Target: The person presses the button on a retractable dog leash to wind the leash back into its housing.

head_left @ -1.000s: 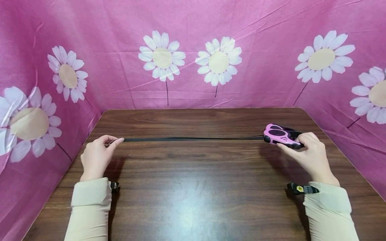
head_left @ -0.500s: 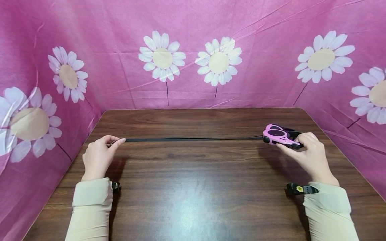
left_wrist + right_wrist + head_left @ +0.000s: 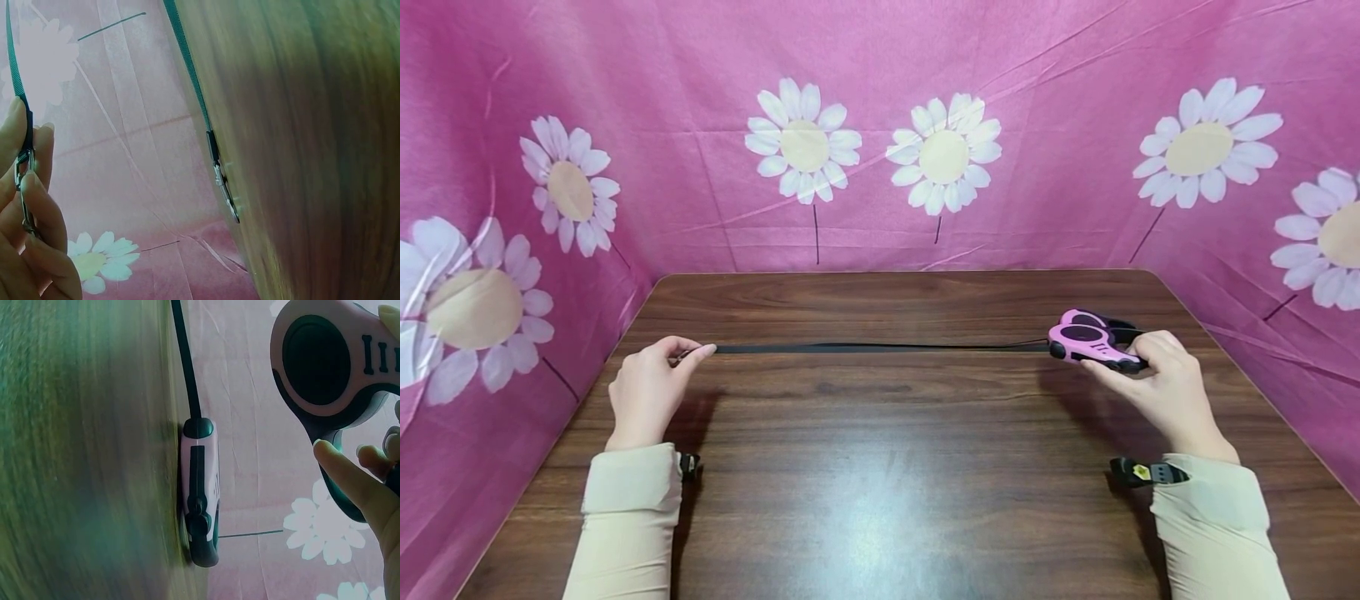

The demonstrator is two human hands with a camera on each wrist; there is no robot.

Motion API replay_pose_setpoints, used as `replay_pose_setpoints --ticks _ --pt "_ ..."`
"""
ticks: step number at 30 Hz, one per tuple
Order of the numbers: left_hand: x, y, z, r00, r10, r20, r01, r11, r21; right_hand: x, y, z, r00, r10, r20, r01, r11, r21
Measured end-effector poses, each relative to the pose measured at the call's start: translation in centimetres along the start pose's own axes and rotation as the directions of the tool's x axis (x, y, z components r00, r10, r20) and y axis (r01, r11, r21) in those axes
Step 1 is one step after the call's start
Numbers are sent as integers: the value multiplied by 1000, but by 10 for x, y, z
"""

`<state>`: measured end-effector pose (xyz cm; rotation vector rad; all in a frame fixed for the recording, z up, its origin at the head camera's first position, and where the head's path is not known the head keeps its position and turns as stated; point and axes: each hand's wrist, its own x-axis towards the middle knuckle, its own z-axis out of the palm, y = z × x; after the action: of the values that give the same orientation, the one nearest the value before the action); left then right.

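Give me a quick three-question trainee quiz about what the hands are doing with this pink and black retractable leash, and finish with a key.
1. What metal part does the left hand grip at the end of the strap?
2. True or false: the casing in the right hand is pink and black.
3. How many leash casings show in the right wrist view?

Key:
1. A metal clasp.
2. True.
3. Two: the held one and a second casing on the tabletop.

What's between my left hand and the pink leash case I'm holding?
In the head view, a dark strap spans from the left hand to the pink leash case, above the wooden table. The left wrist view also shows a second strap.
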<state>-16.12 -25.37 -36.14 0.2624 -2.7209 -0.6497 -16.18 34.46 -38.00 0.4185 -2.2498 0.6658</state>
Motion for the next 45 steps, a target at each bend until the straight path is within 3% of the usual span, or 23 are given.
replay_pose_setpoints --ticks 18,45 --pt "-2 6 1 1000 26 15 -26 1000 -7 1 -2 4 999 -44 20 44 999 0" --pt "-3 10 2 996 75 47 -75 997 -4 0 -10 7 999 -20 47 19 1000 10"
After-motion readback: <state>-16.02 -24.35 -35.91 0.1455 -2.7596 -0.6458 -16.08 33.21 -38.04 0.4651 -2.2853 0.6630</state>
